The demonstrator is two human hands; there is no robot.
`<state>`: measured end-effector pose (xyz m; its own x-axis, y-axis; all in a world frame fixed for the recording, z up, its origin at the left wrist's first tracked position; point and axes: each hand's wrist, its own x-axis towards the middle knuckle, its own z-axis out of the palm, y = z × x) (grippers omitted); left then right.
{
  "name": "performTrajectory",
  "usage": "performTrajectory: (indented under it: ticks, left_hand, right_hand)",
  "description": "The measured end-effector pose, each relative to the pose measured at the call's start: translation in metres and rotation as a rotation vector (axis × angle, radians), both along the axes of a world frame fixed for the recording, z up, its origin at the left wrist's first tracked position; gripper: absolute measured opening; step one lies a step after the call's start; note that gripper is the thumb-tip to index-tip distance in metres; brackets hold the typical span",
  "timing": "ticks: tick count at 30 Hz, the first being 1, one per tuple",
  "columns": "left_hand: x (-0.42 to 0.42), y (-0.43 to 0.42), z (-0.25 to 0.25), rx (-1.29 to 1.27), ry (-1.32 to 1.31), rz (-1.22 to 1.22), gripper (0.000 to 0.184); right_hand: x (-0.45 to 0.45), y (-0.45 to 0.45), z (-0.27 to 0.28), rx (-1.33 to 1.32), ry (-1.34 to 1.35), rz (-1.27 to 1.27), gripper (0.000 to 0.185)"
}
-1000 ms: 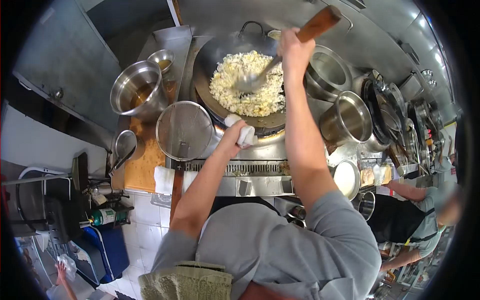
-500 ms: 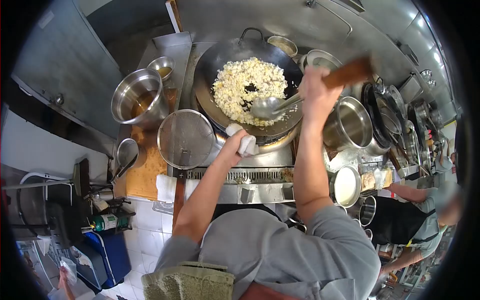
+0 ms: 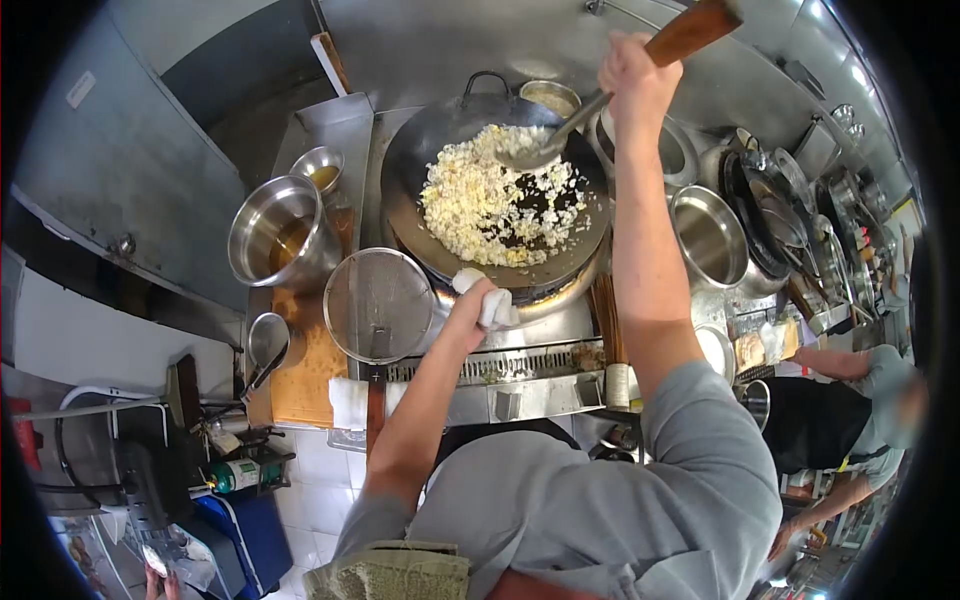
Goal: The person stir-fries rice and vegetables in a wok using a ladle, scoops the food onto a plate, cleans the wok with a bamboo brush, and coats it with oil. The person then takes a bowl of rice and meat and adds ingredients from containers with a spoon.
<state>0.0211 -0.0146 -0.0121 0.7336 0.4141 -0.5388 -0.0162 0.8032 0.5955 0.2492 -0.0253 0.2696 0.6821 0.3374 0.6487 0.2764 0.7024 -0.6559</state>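
A large dark wok (image 3: 408, 205) sits on the stove, holding rice with yellow bits (image 3: 470, 200) that look like egg. My right hand (image 3: 638, 80) is closed round a ladle with a wooden handle (image 3: 692, 32), raised above the wok's far right side. Its metal bowl rests in the rice near the far edge. At the near rim, my left hand (image 3: 474, 312) grips a folded white cloth (image 3: 497, 306) against the wok. The wok's near handle, if there is one, is hidden by cloth and fingers.
Left of the wok are a round mesh strainer (image 3: 345, 300), a steel pot with brown liquid (image 3: 240, 235) and a small bowl (image 3: 305, 165). An empty-looking steel pot (image 3: 722, 275) stands right, beside stacked pans. A person in a black apron (image 3: 815, 425) is at the lower right.
My right hand and the ladle have moved up and away from me, toward the wok's far side. The rice has shifted left, baring dark metal at right. My left hand keeps its hold.
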Motion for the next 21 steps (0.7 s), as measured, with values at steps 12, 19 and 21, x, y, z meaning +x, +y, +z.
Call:
performTrajectory:
  ticks: [12, 19, 21]
  left_hand:
    - [0.008, -0.001, -0.020, -0.005, -0.028, 0.060, 0.014]
    - [-0.069, -0.091, 0.070, -0.176, 0.009, 0.213, 0.015]
    - [-0.023, -0.044, 0.057, -0.045, -0.036, 0.167, 0.015]
  right_hand:
    - [-0.066, -0.003, -0.059, -0.255, -0.020, -0.331, 0.026]
    - [-0.055, -0.052, 0.017, -0.286, 0.132, -0.042, 0.023]
    - [-0.080, -0.041, -0.039, -0.261, -0.207, -0.404, 0.019]
